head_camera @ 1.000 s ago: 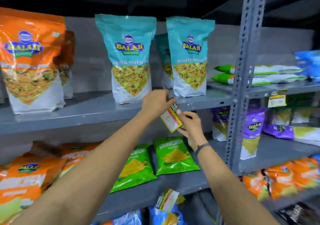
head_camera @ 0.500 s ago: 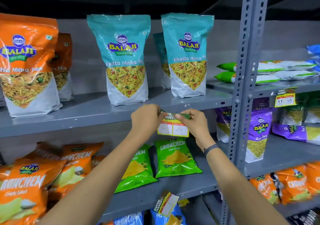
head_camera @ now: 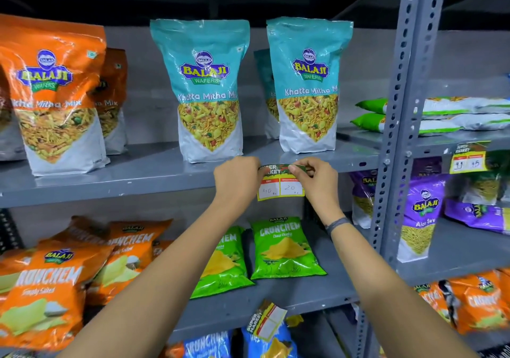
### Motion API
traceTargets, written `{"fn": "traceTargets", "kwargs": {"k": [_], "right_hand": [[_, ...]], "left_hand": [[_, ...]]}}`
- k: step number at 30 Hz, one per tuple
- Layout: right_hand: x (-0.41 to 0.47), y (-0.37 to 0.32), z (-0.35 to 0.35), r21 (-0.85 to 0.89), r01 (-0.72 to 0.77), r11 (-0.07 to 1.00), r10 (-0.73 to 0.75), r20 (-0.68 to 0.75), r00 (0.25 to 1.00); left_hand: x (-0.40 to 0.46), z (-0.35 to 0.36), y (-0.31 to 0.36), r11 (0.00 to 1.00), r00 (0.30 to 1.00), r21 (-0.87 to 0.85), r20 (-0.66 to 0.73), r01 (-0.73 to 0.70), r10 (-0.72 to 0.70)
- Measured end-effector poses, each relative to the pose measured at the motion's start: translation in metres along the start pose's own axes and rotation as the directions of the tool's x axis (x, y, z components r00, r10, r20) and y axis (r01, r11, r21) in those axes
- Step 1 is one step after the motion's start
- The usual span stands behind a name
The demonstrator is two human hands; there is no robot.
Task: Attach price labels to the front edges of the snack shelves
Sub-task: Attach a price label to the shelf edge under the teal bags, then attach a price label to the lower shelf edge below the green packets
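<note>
A: What is seen first?

B: A grey metal shelving unit (head_camera: 165, 175) is seen, carried by a perforated grey upright post (head_camera: 400, 136). On its upper shelf two tall teal Khatta Mitha Mix pouches (head_camera: 205, 89) are stood upright, with a large orange Balaji mix pouch (head_camera: 55, 95) placed well to their left.

A: And lower down?

B: Flat green Crunchem chip packets (head_camera: 284, 247) are laid on the shelf below, and orange Crunchem chip bags (head_camera: 44, 288) are piled at the left. Purple Aloo Sev packets (head_camera: 422, 214) are stacked in the neighbouring bay.

A: Where is the label found?

B: A small yellow paper price label with a green header and two white price boxes (head_camera: 281, 182) is held against the front edge of the upper shelf, just below the right teal pouch. Its top strip is folded onto the shelf lip.

A: How are the hands set?

B: The label's left end is pinched by the left hand (head_camera: 237, 181), fingers closed on it. Its top right corner is gripped by the right hand (head_camera: 320, 183). A dark wristband (head_camera: 338, 223) is worn on the right wrist.

A: Any other labels?

B: A similar yellow price label (head_camera: 469, 158) is fixed to the neighbouring shelf edge.
</note>
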State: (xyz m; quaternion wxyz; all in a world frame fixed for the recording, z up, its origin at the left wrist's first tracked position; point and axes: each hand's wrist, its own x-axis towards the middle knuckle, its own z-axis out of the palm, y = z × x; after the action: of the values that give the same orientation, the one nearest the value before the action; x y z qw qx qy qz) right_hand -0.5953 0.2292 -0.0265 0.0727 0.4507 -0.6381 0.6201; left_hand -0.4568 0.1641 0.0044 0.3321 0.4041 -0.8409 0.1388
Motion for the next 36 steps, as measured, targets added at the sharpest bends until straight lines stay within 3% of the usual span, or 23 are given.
{"fn": "traceTargets", "kwargs": {"k": [11,16,22,24,26,30,33,36], "right_hand": [[0.01,0.007,0.0,-0.05,0.055,0.997,-0.056,-0.016,0.998],[-0.001,0.013,-0.001,0.05,0.041,0.998,-0.038,-0.068,0.997],[-0.052,0.047,0.004,0.193,-0.005,0.981,0.048,-0.218,0.975],[-0.078,0.069,0.014,0.207,-0.048,0.977,0.087,-0.18,0.98],[-0.108,0.093,0.027,0.191,-0.115,0.975,0.135,-0.097,0.986],[-0.166,0.141,0.059,0.038,-0.254,0.966,0.243,0.184,0.952],[-0.192,0.17,0.082,-0.194,-0.266,0.944,0.324,0.396,0.859],[-0.202,0.181,0.096,-0.293,-0.189,0.937,0.321,0.517,0.794]], "left_hand": [[0.014,-0.002,0.016,0.995,0.999,0.097,-0.033,0.036,-0.033],[0.003,-0.002,0.017,0.996,0.997,0.074,-0.045,0.058,-0.055],[-0.065,0.037,-0.005,0.944,0.95,-0.123,-0.027,0.305,-0.31],[-0.106,0.069,-0.013,0.889,0.914,-0.212,0.103,0.406,-0.393],[-0.149,0.112,-0.023,0.83,0.84,-0.224,0.335,0.511,-0.426],[-0.22,0.189,-0.044,0.74,0.548,-0.09,0.731,0.667,-0.406],[-0.242,0.223,-0.047,0.657,0.427,-0.132,0.849,0.742,-0.312],[-0.248,0.247,-0.049,0.588,0.42,-0.21,0.873,0.781,-0.247]]}}
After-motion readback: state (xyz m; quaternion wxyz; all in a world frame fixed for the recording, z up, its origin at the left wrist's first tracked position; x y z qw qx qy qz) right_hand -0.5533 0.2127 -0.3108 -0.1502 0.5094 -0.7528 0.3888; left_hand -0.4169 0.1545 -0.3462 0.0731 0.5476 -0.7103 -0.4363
